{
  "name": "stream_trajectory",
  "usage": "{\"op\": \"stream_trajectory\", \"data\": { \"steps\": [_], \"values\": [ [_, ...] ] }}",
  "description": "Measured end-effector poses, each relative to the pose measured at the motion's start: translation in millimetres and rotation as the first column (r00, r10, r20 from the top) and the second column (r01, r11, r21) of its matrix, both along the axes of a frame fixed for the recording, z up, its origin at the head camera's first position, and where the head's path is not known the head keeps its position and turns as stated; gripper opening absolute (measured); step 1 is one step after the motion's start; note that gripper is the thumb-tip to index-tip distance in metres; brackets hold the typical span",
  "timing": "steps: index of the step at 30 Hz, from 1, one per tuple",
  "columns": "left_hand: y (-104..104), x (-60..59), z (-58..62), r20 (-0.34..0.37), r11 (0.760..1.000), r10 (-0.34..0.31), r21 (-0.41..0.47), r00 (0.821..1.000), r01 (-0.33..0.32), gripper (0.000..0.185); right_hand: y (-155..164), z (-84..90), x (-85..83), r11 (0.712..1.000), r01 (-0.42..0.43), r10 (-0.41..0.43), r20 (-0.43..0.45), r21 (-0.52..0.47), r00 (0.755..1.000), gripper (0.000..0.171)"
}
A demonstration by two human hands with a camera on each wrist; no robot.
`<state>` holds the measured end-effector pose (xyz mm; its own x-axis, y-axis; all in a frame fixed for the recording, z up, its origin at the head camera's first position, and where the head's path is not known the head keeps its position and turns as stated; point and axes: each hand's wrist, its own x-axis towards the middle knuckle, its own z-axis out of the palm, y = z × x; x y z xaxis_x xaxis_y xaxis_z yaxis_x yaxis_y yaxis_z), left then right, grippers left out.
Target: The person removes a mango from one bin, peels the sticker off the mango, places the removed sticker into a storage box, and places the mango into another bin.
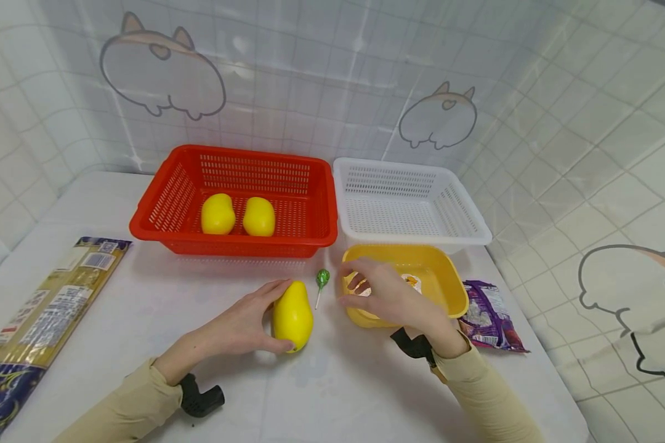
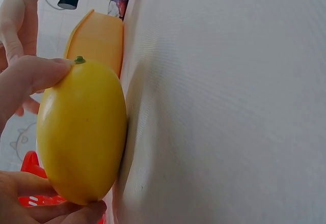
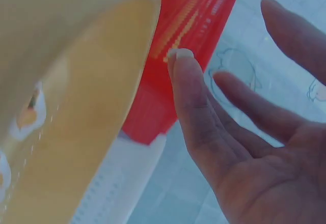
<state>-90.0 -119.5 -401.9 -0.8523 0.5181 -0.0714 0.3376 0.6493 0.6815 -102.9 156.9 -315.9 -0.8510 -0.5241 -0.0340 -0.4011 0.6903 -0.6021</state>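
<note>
My left hand (image 1: 235, 323) grips a yellow mango (image 1: 294, 317) from its left side, thumb at the near end and fingers at the far end. In the left wrist view the mango (image 2: 84, 132) shows a small green stem nub beside the thumb, low against the white tabletop. My right hand (image 1: 390, 292) hovers over the left part of a yellow plastic basin (image 1: 440, 271), its fingers loosely bent and holding nothing. The right wrist view has those fingers (image 3: 191, 96) spread apart, beside the basin's wall. Between the hands lies a green-wrapped lollipop (image 1: 322, 278) on a white stick.
At the back left, a red basket (image 1: 238, 245) holds two yellow mangoes (image 1: 218, 214). A white basket (image 1: 410, 239) stands beside it, behind the basin. A purple snack bag (image 1: 489, 314) lies at the right, and a long package (image 1: 52, 314) along the left edge.
</note>
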Motion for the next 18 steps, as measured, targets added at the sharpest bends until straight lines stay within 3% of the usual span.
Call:
{"op": "stream_trajectory", "data": {
  "steps": [6,18],
  "values": [
    [1,-0.5,0.1,0.004,1.000,0.001,0.011,1.000,-0.001,0.113,-14,-7.0,3.9,1.000,0.025,-0.024,0.037,-0.013,0.999,0.058],
    [-1,-1.2,-0.4,-0.016,0.998,-0.006,0.058,1.000,0.007,0.111,-34,-18.5,3.8,0.997,-0.040,0.048,0.123,-0.069,0.991,0.061]
  ]
}}
